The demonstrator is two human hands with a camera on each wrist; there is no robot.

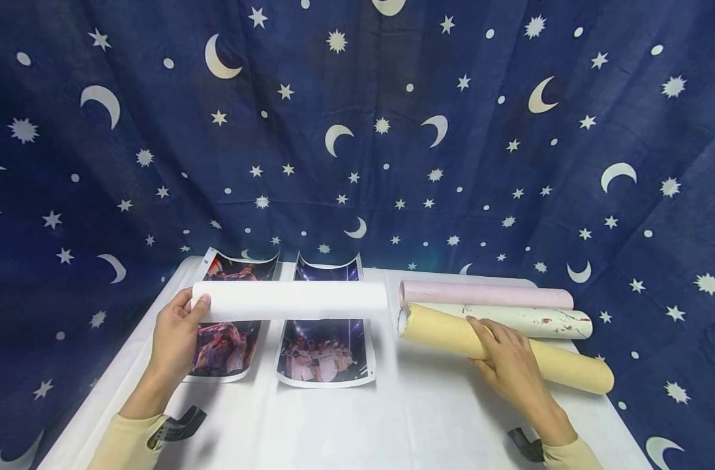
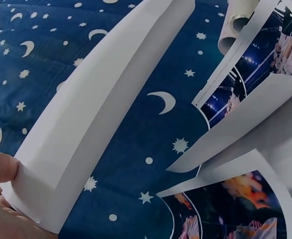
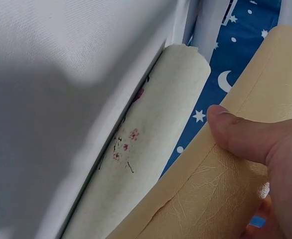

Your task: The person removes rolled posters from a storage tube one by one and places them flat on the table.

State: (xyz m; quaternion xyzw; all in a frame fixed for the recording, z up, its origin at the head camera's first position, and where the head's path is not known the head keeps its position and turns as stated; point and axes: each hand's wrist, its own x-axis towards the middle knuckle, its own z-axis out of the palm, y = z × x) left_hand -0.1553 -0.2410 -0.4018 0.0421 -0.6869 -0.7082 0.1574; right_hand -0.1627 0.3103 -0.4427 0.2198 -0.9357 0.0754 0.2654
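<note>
My left hand (image 1: 177,329) pinches the left end of a white paper roll (image 1: 293,301), thumb on top. The roll is held level over two photo posters and hides their middle parts. Of these, the left poster (image 1: 225,349) shows a dark scene with red, and the right poster (image 1: 325,356) a group of people under blue light; their ends curl up. My right hand (image 1: 507,359) grips a yellow roll (image 1: 569,365) around its middle, thumb on the near side. This roll slants down to the right, its left end overlapping a pale green roll with painted blossoms (image 1: 545,322).
Behind the green roll lies a pink roll (image 1: 486,294). All of it is on a white-covered table (image 1: 346,424). A dark blue curtain (image 1: 381,163) with moons and stars hangs right behind the table's far edge. Black wrist mounts (image 1: 181,425) sit at both sleeves.
</note>
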